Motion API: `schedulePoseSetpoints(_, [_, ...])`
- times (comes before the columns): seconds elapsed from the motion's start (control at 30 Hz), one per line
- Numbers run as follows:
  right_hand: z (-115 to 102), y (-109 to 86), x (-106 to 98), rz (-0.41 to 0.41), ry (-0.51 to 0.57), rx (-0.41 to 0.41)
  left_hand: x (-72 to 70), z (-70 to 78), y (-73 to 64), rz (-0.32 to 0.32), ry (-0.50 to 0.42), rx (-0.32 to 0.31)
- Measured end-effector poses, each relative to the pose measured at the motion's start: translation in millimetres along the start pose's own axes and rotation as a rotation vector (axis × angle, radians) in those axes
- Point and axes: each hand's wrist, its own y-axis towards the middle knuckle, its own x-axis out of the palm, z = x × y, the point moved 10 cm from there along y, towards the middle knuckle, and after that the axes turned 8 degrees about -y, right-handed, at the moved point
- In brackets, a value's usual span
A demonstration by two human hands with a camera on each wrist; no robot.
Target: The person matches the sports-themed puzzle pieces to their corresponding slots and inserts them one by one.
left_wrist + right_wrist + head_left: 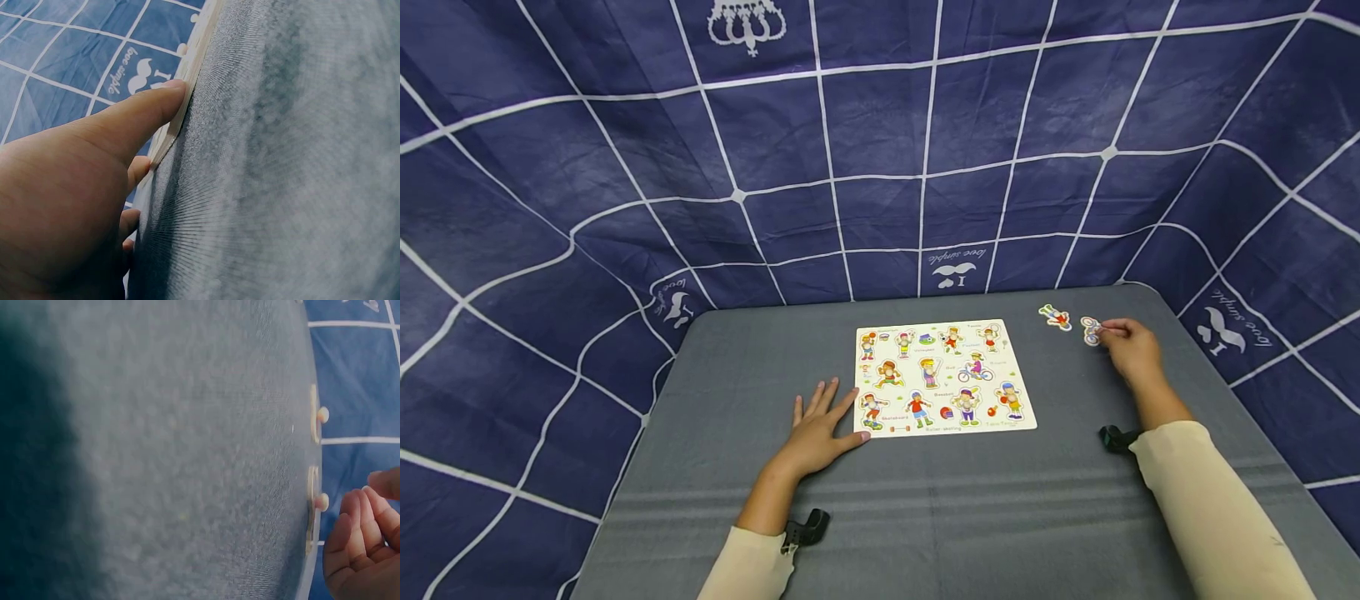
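A wooden knob puzzle board (937, 400) with pictures of children at sports lies on the grey table. My left hand (817, 433) rests at the board's left side, fingers spread, with the thumb against its near-left corner; the left wrist view shows the thumb (150, 109) on the board's edge. At the far right, my right hand (1133, 350) is beside a puzzle piece showing wheels (1091, 331). In the right wrist view its loosely bent fingers (369, 531) are just short of that piece's round knob (322, 502), and the piece lies on the table.
Another puzzle piece (1056, 317), a figure in red, lies just left of the wheeled one. Dark blue cloth (880, 200) with white lines stands around the back and sides of the table (925, 508). Each wrist wears a black strap device (808, 527).
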Motion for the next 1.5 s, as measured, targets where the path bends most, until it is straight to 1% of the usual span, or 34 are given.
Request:
schedulePoseSetpoints(0.2, [10, 10.4, 4, -0.040, -0.084, 0.048, -0.1, -0.5, 0.2, 0.001, 0.005, -0.006])
schedulePoseSetpoints(0.5, [18, 24.2, 9, -0.092, -0.176, 0.045, -0.4, -0.1, 0.8, 0.001, -0.001, -0.004])
schedulePoseSetpoints(0.73, [15, 30.3, 7, -0.125, -0.224, 0.035, 0.5, 0.0, 0.7, 0.001, 0.000, -0.006])
schedulePoseSetpoints(0.87, [12, 32.2, 7, -0.108, -0.256, 0.031, -0.8, 0.7, 0.6, 0.004, 0.002, -0.010])
schedulePoseSetpoints(1.03, [13, 32.9, 8, -0.093, -0.255, 0.040, -1.3, 1.9, 0.1, -0.003, 0.001, -0.009])
schedulePoseSetpoints(1.3, [12, 33.3, 7, -0.067, -0.270, 0.017, -0.7, 1.4, 0.2, -0.003, 0.002, -0.004])
schedulePoseSetpoints(1.5, [14, 33.7, 6, -0.050, -0.263, 0.021, -0.9, 1.2, -0.1, -0.004, -0.001, 0.004])
